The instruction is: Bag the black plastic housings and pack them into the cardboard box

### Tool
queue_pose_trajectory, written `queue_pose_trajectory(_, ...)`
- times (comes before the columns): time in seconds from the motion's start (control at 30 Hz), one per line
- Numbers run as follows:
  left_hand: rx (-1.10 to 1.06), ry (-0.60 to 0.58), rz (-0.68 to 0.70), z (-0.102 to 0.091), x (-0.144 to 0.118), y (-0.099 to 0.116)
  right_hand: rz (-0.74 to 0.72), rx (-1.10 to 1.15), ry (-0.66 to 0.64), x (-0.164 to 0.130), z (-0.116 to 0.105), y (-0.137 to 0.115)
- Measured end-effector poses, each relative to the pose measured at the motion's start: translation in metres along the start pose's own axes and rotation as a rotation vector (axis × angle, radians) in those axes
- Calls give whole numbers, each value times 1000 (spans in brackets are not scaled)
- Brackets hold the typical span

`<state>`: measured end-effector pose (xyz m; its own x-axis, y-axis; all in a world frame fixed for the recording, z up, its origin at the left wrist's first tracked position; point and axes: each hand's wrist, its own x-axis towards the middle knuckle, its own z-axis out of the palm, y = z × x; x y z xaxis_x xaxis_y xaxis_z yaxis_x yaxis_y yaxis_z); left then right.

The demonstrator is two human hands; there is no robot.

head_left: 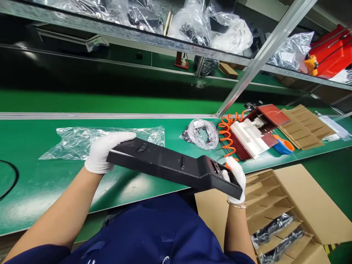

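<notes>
Here you hold the long black plastic housing (pixel 170 165) above the green table (pixel 41 183), left hand (pixel 103 152) and right hand (pixel 235 179) fingers wrapped around its opposite ends.

Place: a factory assembly or packing line.
Worktop: a long green worktop (pixel 41 183) with a metal rail along its far edge, like a conveyor station.
Shelf: a metal shelf (pixel 115 31) overhead, loaded with clear bags of black parts (pixel 192 25).
Packing: an open cardboard carton (pixel 302 205) with dividers and bagged parts, plus flat cardboard inserts (pixel 302 126).
Tooling: a red and white fixture (pixel 253 134) with a coiled orange air hose (pixel 228 132).
Dress: white work gloves and a blue uniform.
</notes>
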<state>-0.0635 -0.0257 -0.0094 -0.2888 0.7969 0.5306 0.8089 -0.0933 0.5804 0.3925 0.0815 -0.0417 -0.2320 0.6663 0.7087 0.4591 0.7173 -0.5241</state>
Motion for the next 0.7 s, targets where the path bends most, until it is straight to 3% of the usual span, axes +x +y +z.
queue_pose_trajectory(0.13, -189, -220, -308, 17, 19, 22, 372, 708, 35, 3, -22, -40)
queue_pose_trajectory(0.23, -217, -332, -363, 35, 37, 33, 627, 961, 192, 12, -34, -51)
queue_pose_trajectory(0.3, -65, -354, -392, 49, 49, 35, 721, 993, 300, 15, -40, -47)
queue_pose_trajectory(0.4, 258, -441, -476, 73, 62, 36, 744, 982, 393, 14, -43, -36)
queue_pose_trajectory(0.57, 557, -775, -455, 109, 57, 42, 801, 987, 348, 6, -22, -30)
queue_pose_trajectory(0.7, 586, -787, -440, 111, 43, 45, 847, 906, 324, 1, 0, -35)
